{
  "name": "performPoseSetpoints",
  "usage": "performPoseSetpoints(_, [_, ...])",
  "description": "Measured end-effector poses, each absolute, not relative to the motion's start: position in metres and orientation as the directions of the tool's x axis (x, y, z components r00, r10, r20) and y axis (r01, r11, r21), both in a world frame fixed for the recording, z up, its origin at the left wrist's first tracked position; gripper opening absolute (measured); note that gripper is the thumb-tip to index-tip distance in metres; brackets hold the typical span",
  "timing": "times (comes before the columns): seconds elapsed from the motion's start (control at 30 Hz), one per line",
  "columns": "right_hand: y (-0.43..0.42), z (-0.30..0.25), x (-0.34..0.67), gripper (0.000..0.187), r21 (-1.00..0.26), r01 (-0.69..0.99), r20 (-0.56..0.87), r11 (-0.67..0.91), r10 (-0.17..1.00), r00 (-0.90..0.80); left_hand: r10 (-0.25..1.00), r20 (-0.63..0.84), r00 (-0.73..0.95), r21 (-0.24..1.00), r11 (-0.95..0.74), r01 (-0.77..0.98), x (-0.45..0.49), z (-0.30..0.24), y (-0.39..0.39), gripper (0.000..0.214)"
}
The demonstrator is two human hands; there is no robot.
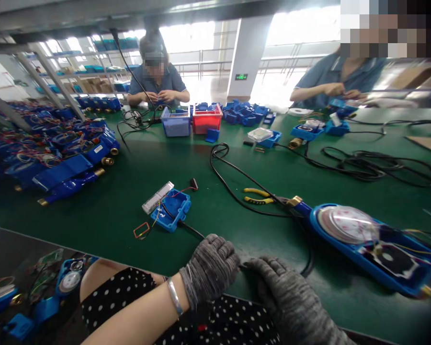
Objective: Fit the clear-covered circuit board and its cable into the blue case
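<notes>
My left hand [213,263], in a grey knit glove, is closed around a black cable [192,231] near the table's front edge. That cable runs up to a small open blue housing [171,211]. A clear-and-white strip module [158,197] leans on the housing, and thin wires lead to a small black connector [194,184]. My right hand [283,287], gloved alike, pinches a short dark stretch of cable just beside the left one; its fingertips partly hide it. Right of it lies a blue water meter [348,225] with a round dial, its electronics compartment open.
Yellow-handled pliers [258,196] lie under a looped black cable. Many blue meters [68,167] crowd the left side. A blue-grey bin [175,125] and a red bin [206,122] stand at the back. Two people work across the table. More meter parts [46,306] sit low at left.
</notes>
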State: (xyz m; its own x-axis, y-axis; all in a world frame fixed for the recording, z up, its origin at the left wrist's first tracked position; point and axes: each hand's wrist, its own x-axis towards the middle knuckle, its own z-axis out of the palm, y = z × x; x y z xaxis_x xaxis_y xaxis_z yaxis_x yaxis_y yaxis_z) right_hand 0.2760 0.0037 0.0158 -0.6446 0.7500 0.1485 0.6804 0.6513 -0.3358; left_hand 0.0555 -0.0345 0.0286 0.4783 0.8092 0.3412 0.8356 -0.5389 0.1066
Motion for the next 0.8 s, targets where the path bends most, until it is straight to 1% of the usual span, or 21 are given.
performPoseSetpoints(0.1, [0.005, 0.014, 0.270, 0.032, -0.308, 0.679, 0.161, 0.666, 0.740, -0.653, 0.824, 0.381, 0.420, 0.141, -0.501, 0.854, 0.054, 0.025, -0.038, 0.014])
performPoseSetpoints(0.23, [-0.002, 0.018, 0.265, 0.024, -0.379, 0.675, 0.221, 0.633, 0.770, -0.598, 0.792, 0.414, 0.449, 0.161, -0.549, 0.821, 0.059, 0.021, -0.041, 0.024])
performPoseSetpoints(0.33, [-0.009, 0.020, 0.270, 0.025, -0.427, 0.676, 0.216, 0.600, 0.794, -0.568, 0.762, 0.394, 0.513, 0.089, -0.588, 0.804, 0.063, 0.018, -0.038, 0.020])
performPoseSetpoints(0.47, [-0.011, 0.024, 0.273, 0.023, -0.488, 0.638, 0.152, 0.596, 0.778, -0.610, 0.689, 0.417, 0.593, -0.017, -0.646, 0.763, 0.064, 0.014, -0.033, 0.020])
performPoseSetpoints(0.6, [-0.009, 0.038, 0.269, 0.024, -0.514, 0.586, 0.106, 0.627, 0.724, -0.681, 0.645, 0.464, 0.607, -0.041, -0.669, 0.742, 0.058, 0.013, -0.031, 0.025])
performPoseSetpoints(0.7, [-0.007, 0.049, 0.269, 0.027, -0.497, 0.577, 0.089, 0.648, 0.700, -0.709, 0.621, 0.516, 0.591, -0.043, -0.670, 0.741, 0.047, 0.015, -0.032, 0.021])
performPoseSetpoints(0.8, [-0.003, 0.050, 0.271, 0.025, -0.474, 0.585, 0.048, 0.658, 0.682, -0.729, 0.638, 0.478, 0.604, -0.061, -0.662, 0.747, 0.036, 0.019, -0.034, 0.018])
